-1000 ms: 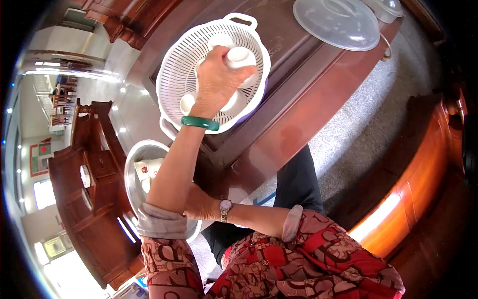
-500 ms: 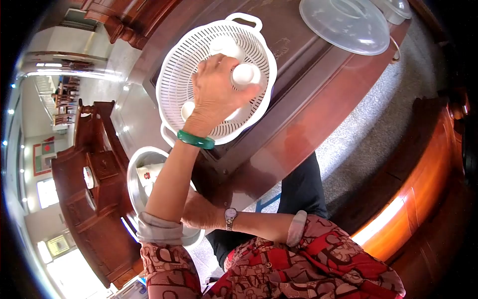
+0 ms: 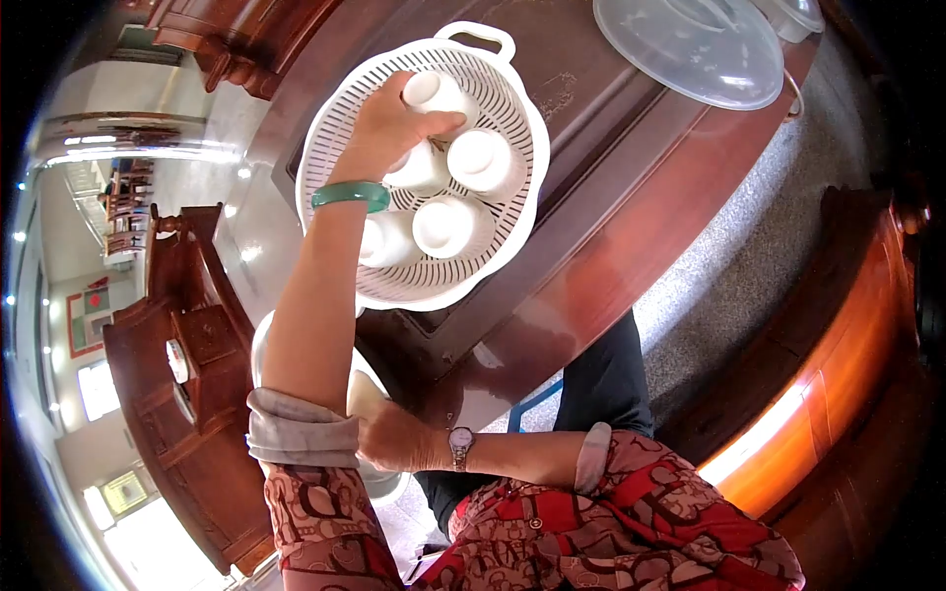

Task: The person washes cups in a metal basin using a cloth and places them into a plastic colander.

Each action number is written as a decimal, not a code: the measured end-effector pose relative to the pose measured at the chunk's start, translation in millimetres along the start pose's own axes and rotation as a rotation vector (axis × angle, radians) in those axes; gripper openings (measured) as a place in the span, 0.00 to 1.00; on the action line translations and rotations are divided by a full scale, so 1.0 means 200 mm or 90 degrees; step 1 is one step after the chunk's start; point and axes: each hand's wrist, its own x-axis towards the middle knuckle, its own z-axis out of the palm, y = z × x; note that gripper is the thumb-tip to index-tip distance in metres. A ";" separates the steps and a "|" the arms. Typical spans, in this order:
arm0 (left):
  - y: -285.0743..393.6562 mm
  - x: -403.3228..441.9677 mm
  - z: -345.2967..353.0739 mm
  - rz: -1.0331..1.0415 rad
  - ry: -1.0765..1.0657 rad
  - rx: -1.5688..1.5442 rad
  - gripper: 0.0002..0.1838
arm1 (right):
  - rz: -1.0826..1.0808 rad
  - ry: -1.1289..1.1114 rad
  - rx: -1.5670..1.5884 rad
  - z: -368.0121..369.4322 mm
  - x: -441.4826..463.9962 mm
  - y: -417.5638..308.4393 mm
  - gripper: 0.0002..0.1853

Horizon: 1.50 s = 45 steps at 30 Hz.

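Observation:
My left hand [image 3: 386, 118], with a green bangle at its wrist, grips a white cup [image 3: 432, 91] near the far side of a white slotted colander [image 3: 539, 172]. Several other white cups stand bottom-up in the colander, one [image 3: 480, 160] to the right of my fingers and another [image 3: 443, 227] nearer me. Below my left forearm, my right hand [image 3: 399, 436], wearing a wristwatch, is at a pale basin [image 3: 260, 347]. My left arm hides its fingers, so their grip does not show.
The colander rests on a dark wooden table [image 3: 591, 227]. A translucent lid [image 3: 690, 54] lies at the far right, beside a container [image 3: 796, 14]. Curved wooden furniture [image 3: 828, 364] is on the right, and a wooden cabinet [image 3: 187, 414] on the left.
My left hand has moved up and left within the colander, and its hold on a cup now shows. More cups are uncovered. My right hand stays low by the basin.

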 end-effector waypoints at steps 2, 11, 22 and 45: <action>-0.03 0.02 0.00 0.035 0.037 0.048 0.32 | 0.003 0.001 0.002 0.00 0.00 0.00 0.12; 0.01 -0.25 -0.17 0.209 0.396 -0.195 0.31 | 0.034 0.065 -0.036 0.00 0.02 -0.01 0.10; -0.31 -1.40 -0.24 0.020 0.632 -0.257 0.35 | 0.065 0.059 -0.144 -0.01 0.04 -0.02 0.10; -0.65 -2.07 0.08 -0.060 0.589 -0.198 0.28 | 0.034 -0.164 -0.259 0.06 0.38 -0.29 0.08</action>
